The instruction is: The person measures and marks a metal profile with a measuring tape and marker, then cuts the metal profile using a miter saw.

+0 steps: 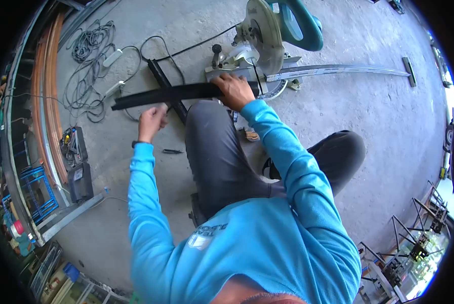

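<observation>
A blue sleeve [298,167] was stretched forward; the right hand [235,91] was closed over the black bar [176,93], pressed onto the saw base [232,61], seemingly for steadiness. The left hand [152,120] was curled beneath it, grip indiscernible.

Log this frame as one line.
right hand: grips black bar at miter saw | left hand: just under bar, contact unclear | silver strip: extends from saw's far side
</observation>
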`<state>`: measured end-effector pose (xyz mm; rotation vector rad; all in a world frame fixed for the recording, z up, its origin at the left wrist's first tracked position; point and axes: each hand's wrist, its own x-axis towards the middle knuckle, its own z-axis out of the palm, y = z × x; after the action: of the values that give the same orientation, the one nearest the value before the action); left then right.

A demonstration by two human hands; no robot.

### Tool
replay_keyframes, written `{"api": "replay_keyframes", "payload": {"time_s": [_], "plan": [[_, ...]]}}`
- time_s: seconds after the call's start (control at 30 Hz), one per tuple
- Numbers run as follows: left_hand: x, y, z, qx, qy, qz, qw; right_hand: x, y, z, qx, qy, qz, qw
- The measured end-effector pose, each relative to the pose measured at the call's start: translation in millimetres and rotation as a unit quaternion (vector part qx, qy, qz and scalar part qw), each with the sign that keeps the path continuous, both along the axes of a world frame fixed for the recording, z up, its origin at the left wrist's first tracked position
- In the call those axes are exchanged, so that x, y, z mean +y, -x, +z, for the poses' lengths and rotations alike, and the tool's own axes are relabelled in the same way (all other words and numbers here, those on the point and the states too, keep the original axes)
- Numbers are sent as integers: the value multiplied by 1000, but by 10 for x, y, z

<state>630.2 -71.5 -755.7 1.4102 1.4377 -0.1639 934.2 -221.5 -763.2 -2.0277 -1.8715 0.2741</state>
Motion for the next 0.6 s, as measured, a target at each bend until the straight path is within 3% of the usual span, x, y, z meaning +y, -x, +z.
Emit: {"api": "replay_keyframes", "payload": {"time_s": [0.03,0.07,0.1,0.13,0.17,0.23,0.27,0.3,0.4,0.43,0.53,0.6], "plan": [[-125,-82,9,26,-153,-82,984,-22,3,-99,-6,50,2,999],[-190,-239,97,-21,-325,-170,930,-28,21,-193,3,60,10,998],[-228,-392,183,-67,-479,-249,839,-42,68,-301,14,74,20,997],[-209,-522,159,-113,-618,-316,711,-30,99,-392,22,83,31,996],[-115,-641,18,-148,-606,-350,699,-9,118,-540,22,74,45,996],[85,-669,-541,-111,-353,-397,840,-1,145,-703,14,55,55,997],[144,-695,-775,-93,-217,-409,881,35,105,-731,8,42,59,997],[143,-746,-865,-138,-199,-392,887,3,95,-553,-29,-8,40,999],[192,-1039,-1154,-38,-226,-382,895,-116,-142,333,146,-75,-7,986],[258,-1175,-1171,6,-177,-396,901,-165,-261,734,197,-100,-21,975],[400,-1366,-1701,11,-250,-372,894,-308,-884,1562,-19,-299,-79,951],[523,-1560,-1882,49,-226,-366,901,-249,-1269,1923,-52,-352,-158,921]]}}
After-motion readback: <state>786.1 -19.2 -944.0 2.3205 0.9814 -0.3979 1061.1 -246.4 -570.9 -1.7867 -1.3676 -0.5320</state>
